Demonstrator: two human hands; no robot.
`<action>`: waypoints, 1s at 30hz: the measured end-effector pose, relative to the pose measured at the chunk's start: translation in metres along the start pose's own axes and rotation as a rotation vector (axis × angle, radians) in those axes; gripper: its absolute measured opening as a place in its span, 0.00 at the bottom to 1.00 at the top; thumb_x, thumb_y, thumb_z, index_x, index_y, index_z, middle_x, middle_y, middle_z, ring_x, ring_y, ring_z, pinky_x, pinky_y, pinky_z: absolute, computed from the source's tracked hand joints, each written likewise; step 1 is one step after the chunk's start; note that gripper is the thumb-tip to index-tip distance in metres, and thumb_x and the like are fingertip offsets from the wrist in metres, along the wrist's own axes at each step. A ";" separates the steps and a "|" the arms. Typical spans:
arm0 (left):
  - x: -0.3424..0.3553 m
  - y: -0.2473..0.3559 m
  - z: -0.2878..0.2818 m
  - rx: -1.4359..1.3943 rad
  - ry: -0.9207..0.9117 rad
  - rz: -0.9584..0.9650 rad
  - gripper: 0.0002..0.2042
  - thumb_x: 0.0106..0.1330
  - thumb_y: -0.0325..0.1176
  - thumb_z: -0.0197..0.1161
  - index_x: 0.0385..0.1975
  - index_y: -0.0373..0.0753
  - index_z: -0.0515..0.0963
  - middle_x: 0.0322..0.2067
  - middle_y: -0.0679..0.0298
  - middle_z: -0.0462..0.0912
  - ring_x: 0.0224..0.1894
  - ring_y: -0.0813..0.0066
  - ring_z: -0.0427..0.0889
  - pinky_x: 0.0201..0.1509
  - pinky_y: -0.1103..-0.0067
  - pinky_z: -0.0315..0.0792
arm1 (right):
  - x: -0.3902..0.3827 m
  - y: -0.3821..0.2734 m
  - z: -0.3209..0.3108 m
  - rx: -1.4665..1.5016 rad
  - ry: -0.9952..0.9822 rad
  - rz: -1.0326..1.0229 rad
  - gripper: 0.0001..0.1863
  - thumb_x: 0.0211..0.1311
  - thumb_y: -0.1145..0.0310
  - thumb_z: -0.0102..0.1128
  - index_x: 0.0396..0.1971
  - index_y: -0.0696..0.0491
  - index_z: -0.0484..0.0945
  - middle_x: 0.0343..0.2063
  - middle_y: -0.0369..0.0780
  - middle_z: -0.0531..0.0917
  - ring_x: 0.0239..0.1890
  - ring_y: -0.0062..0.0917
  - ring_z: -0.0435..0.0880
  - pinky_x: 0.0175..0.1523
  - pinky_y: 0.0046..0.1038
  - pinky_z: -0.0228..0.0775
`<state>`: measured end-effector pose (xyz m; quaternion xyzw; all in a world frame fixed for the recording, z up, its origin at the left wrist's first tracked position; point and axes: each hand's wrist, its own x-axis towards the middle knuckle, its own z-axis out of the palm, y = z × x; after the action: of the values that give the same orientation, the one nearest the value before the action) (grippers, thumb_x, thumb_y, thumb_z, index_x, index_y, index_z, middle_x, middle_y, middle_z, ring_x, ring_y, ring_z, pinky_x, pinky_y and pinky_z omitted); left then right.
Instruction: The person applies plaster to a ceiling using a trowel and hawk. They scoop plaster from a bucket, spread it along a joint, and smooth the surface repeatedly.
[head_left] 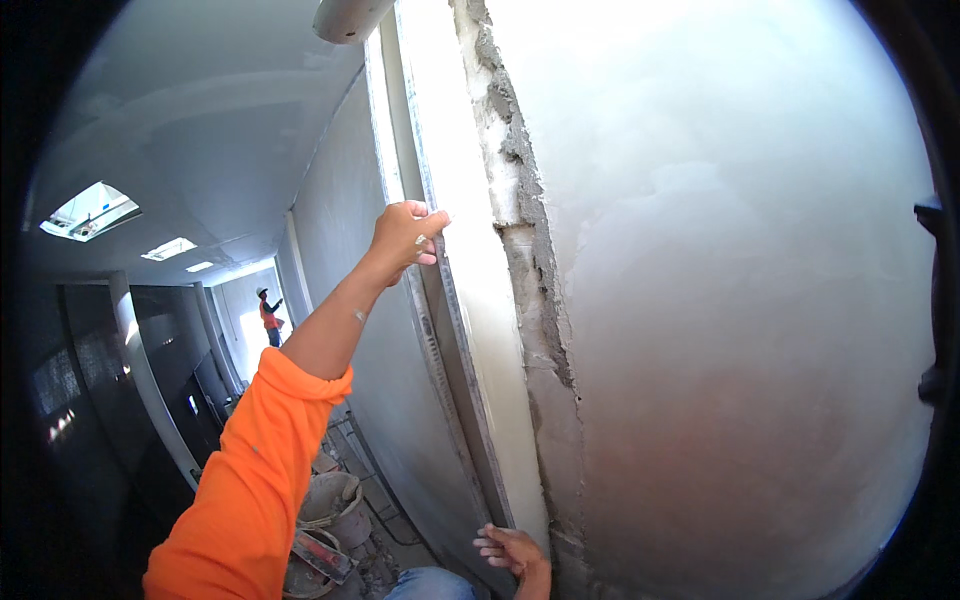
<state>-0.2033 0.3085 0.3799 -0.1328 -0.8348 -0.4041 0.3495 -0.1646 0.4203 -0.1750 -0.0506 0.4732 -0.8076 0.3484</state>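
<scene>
My left hand [410, 240], at the end of an orange-sleeved arm, grips the upper part of a long, narrow straight strip [456, 330] with a greyish edge, standing upright along a pale wall edge [500, 400]. A second long strip [430, 355] runs beside it on the left. Low down, my right hand [505, 550] is by the bottom of the strips with its fingers apart and slightly bent; whether they touch the strip I cannot tell. A rough band of grey mortar [530, 270] runs down the wall to the right of the pale edge.
A smooth wall [740, 320] fills the right. Buckets [330, 500] and tools stand low left. A corridor with columns [145, 370] and ceiling openings [90, 210] stretches back to a person [270, 315] in orange and a helmet. A white cylindrical object [345, 18] is overhead.
</scene>
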 end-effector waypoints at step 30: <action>0.016 -0.003 -0.004 -0.046 -0.040 -0.023 0.12 0.65 0.36 0.72 0.24 0.43 0.77 0.20 0.71 0.75 0.21 0.82 0.77 0.25 0.82 0.77 | 0.084 0.051 0.022 1.456 0.008 -0.443 0.20 0.79 0.59 0.56 0.58 0.60 0.74 0.53 0.47 0.83 0.43 0.23 0.84 0.44 0.21 0.84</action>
<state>-0.2148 0.3024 0.3911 -0.1396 -0.8336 -0.4244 0.3248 -0.1921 0.3370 -0.2248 0.1012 -0.1992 -0.9670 0.1221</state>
